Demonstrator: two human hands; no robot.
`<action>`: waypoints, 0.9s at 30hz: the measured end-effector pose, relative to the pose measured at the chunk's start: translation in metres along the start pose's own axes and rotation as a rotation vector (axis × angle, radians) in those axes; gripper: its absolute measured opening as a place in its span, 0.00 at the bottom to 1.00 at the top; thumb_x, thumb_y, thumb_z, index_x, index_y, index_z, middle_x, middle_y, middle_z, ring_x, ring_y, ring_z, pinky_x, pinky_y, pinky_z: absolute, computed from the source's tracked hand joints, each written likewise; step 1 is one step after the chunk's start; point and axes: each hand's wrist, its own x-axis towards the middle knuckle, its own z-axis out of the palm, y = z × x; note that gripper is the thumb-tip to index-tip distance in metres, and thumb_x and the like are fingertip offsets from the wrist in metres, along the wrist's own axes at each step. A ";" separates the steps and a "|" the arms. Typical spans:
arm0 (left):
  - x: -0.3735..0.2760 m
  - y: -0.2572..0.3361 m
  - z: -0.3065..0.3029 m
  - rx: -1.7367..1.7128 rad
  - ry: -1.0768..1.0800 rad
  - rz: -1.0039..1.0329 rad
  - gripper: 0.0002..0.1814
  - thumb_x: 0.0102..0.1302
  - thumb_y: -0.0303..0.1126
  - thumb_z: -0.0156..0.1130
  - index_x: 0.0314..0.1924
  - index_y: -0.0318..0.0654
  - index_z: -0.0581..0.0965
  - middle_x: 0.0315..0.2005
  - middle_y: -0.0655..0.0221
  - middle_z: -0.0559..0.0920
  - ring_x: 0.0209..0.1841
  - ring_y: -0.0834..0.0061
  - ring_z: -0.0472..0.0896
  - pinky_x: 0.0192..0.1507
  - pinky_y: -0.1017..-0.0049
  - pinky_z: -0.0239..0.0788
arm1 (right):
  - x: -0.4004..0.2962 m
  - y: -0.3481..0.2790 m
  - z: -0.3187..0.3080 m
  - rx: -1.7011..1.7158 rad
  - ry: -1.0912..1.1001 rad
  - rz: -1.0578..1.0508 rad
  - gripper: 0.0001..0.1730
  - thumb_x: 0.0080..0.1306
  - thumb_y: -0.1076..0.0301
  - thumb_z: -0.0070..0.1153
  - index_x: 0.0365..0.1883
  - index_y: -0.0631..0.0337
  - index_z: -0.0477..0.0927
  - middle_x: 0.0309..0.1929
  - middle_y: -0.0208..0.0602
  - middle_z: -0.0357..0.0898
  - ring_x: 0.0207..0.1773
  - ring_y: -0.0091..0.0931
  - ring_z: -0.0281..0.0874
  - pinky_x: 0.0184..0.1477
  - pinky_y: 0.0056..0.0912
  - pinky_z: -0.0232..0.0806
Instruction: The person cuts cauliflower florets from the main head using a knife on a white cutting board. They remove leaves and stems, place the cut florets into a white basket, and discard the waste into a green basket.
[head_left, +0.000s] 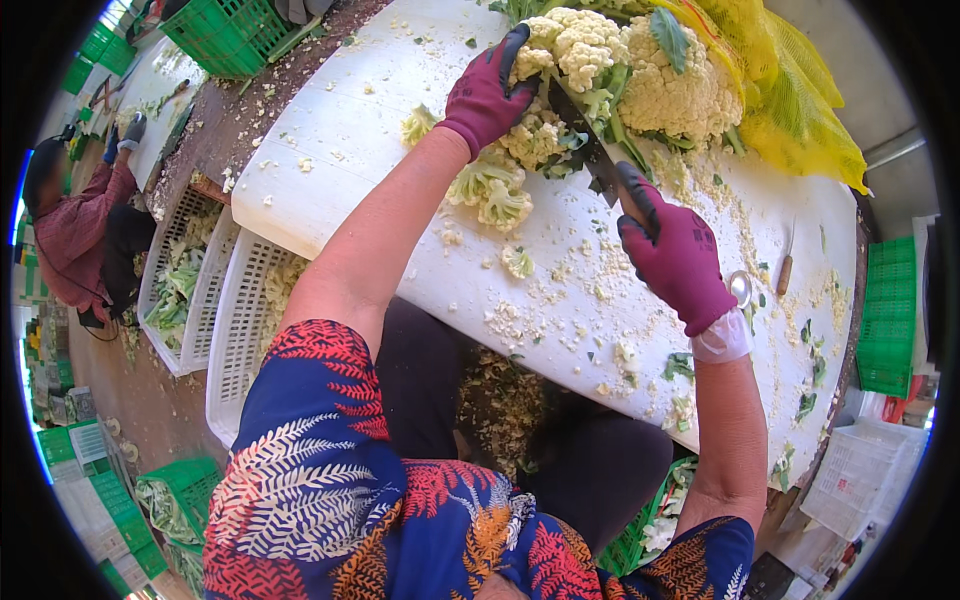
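My left hand (491, 94), in a maroon glove with dark fingertips, grips a cauliflower head (581, 49) by its left side. My right hand (675, 255), gloved alike, is closed around the wooden handle of a broad dark-bladed knife (581, 131). The blade's far end lies against the held cauliflower, where florets and leaves partly hide it. Cut florets (491, 187) lie below my left hand on the white board (420, 262). To the right rests a larger cauliflower (679, 86), with a yellow mesh bag (795, 105) behind it.
A small wooden-handled knife (784, 274) and a round metal utensil (740, 287) lie right of my right hand. White crates (232, 330) with cauliflower pieces and leaves stand at left. A co-worker (82, 225) sits beyond them. Green crates (886, 315) stand at right.
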 end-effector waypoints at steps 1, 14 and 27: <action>0.000 -0.003 0.000 -0.019 -0.009 0.013 0.39 0.61 0.31 0.66 0.71 0.51 0.62 0.61 0.57 0.75 0.62 0.55 0.74 0.65 0.65 0.66 | -0.002 -0.001 0.000 -0.011 0.016 -0.008 0.32 0.64 0.59 0.55 0.68 0.45 0.70 0.31 0.48 0.82 0.35 0.45 0.81 0.41 0.46 0.71; 0.002 -0.007 -0.011 -0.058 -0.026 0.065 0.37 0.63 0.28 0.61 0.72 0.46 0.61 0.66 0.59 0.72 0.66 0.59 0.73 0.67 0.69 0.65 | -0.029 0.003 0.022 0.242 0.178 -0.048 0.33 0.63 0.71 0.56 0.69 0.56 0.70 0.48 0.48 0.83 0.42 0.31 0.82 0.50 0.32 0.71; -0.004 -0.008 -0.007 -0.009 0.000 0.101 0.40 0.62 0.36 0.62 0.73 0.54 0.58 0.55 0.52 0.76 0.58 0.51 0.75 0.60 0.60 0.69 | -0.014 -0.027 0.027 -0.305 0.155 -0.035 0.28 0.65 0.60 0.57 0.64 0.43 0.74 0.27 0.37 0.79 0.31 0.36 0.81 0.34 0.42 0.72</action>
